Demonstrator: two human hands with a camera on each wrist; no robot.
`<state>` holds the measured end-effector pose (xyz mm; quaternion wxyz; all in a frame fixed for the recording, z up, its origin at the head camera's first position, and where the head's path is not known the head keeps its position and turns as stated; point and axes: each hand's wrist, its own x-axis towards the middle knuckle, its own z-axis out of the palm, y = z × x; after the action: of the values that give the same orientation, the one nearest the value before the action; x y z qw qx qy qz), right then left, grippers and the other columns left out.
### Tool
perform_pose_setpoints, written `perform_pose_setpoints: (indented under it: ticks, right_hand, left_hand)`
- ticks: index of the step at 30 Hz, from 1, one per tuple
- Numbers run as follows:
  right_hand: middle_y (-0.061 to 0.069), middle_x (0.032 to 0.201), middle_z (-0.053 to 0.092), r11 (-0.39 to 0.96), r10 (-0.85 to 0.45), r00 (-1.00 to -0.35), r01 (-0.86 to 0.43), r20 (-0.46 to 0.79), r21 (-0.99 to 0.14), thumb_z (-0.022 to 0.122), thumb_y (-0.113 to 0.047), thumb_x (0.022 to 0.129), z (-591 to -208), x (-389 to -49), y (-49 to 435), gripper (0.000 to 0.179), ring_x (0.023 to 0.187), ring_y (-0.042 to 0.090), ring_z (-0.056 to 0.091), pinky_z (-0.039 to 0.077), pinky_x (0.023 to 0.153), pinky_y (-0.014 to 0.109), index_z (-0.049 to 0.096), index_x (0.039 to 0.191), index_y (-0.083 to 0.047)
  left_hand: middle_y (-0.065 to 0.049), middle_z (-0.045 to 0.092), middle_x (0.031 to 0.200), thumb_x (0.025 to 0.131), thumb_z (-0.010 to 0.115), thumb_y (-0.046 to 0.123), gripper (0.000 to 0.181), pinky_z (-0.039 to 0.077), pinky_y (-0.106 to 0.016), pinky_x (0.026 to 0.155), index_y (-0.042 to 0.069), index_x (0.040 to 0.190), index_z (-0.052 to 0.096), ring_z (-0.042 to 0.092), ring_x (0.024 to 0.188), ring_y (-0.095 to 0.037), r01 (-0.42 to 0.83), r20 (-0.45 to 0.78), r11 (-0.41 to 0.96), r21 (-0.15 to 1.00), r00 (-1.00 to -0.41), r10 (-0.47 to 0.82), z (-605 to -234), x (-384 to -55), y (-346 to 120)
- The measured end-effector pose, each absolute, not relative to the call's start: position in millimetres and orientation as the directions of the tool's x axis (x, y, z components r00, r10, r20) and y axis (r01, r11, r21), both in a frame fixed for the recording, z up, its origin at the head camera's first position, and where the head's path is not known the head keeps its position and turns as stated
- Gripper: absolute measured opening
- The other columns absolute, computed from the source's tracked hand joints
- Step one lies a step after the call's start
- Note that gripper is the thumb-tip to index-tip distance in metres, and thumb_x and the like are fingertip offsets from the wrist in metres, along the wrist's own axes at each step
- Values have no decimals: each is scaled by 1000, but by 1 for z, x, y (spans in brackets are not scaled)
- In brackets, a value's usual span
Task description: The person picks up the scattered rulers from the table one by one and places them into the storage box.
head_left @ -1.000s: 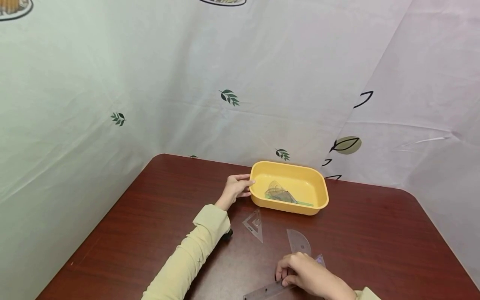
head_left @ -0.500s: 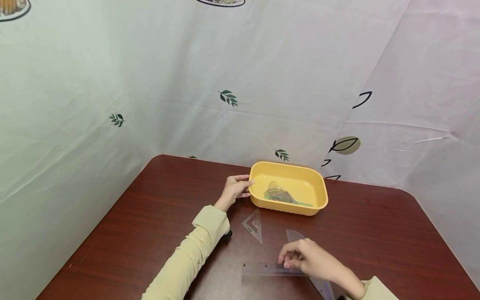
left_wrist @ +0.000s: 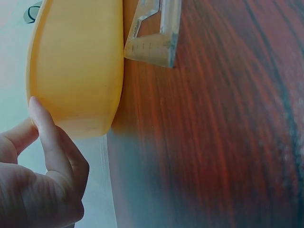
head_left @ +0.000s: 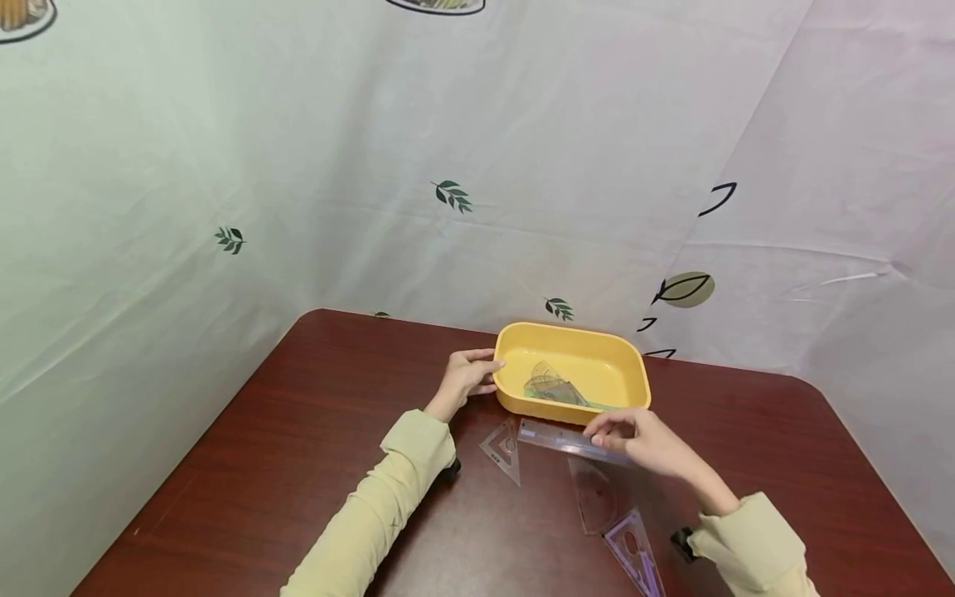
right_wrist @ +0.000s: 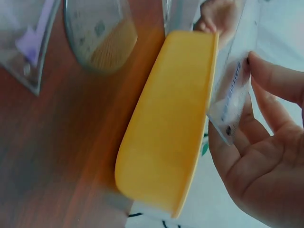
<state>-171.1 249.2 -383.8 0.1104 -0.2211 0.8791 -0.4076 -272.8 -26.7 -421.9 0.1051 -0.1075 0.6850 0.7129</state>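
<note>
My left hand (head_left: 464, 381) grips the left end of a yellow plastic basin (head_left: 634, 373), thumb over the rim and fingers outside. In the left wrist view the thumb tip overlaps the basin wall (left_wrist: 76, 61). A clear ruler (head_left: 552, 435) with a bluish band is pinched in my right hand (head_left: 651, 444), held just in front of the basin. The right wrist view shows that ruler (right_wrist: 231, 90) between thumb and fingers, raised about level with the rim. Inside the basin lie greyish transparent pieces (head_left: 555, 390) and a green strip, partly hidden by the front wall.
On the red-brown table (head_left: 313, 431), a clear set square (head_left: 515, 464) lies in front of the basin. Nearer are a clear protractor (head_left: 594, 502) and a purple-marked set square (head_left: 643, 564). A patterned white cloth (head_left: 358, 207) hangs behind the table.
My right hand has lifted the ruler from near the table's front and carried it forward to the basin, uncovering the protractor and purple set square. My left hand keeps its place on the basin.
</note>
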Motion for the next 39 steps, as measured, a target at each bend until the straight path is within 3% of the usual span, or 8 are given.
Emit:
perform_pose_setpoints:
  ticks: [7, 16, 22, 31, 39]
  right_hand:
    - [8, 89, 68, 601, -358, -933, -241, 13, -762, 65, -13, 91, -384, -194, 258, 14, 69, 2, 53, 46, 57, 17, 72, 100, -3]
    - [19, 90, 67, 620, -256, -966, -184, 25, -763, 63, -13, 93, -386, -221, 262, 21, 69, 9, 59, 53, 57, 23, 68, 107, 3]
    - [19, 91, 68, 645, -240, -970, -179, 25, -743, 63, -13, 93, -393, -232, 260, 21, 73, 14, 60, 52, 55, 22, 69, 106, 3]
    - [20, 95, 68, 650, -273, -962, -196, 16, -734, 60, -5, 93, -401, -242, 251, 17, 73, 16, 63, 52, 55, 23, 70, 103, 5]
    - [14, 87, 70, 724, -273, -962, -218, 18, -655, 63, -5, 91, -409, -247, 244, 13, 67, 11, 61, 48, 51, 22, 73, 96, 1]
  left_hand:
    - [-10, 68, 94, 86, 72, 10, 42, 59, -19, 54, 4, 127, 62, 59, 54, -5, -300, -300, -28, 954, -954, 2, -423, -273, -27]
    - [-9, 68, 90, 86, 72, 10, 41, 59, -20, 54, 4, 125, 63, 61, 55, -7, -298, -298, -31, 954, -954, 8, -424, -273, -28]
    - [-4, 65, 80, 86, 72, 10, 41, 58, -19, 52, 3, 125, 63, 59, 52, -6, -296, -296, -34, 955, -955, 3, -423, -272, -27]
    - [-13, 70, 92, 86, 72, 9, 41, 58, -19, 53, 2, 125, 63, 59, 52, -6, -285, -285, -32, 958, -958, 1, -423, -271, -26]
    - [-8, 70, 87, 86, 72, 9, 40, 58, -19, 52, 3, 124, 63, 59, 52, -6, -289, -289, -32, 957, -957, -4, -422, -271, -26]
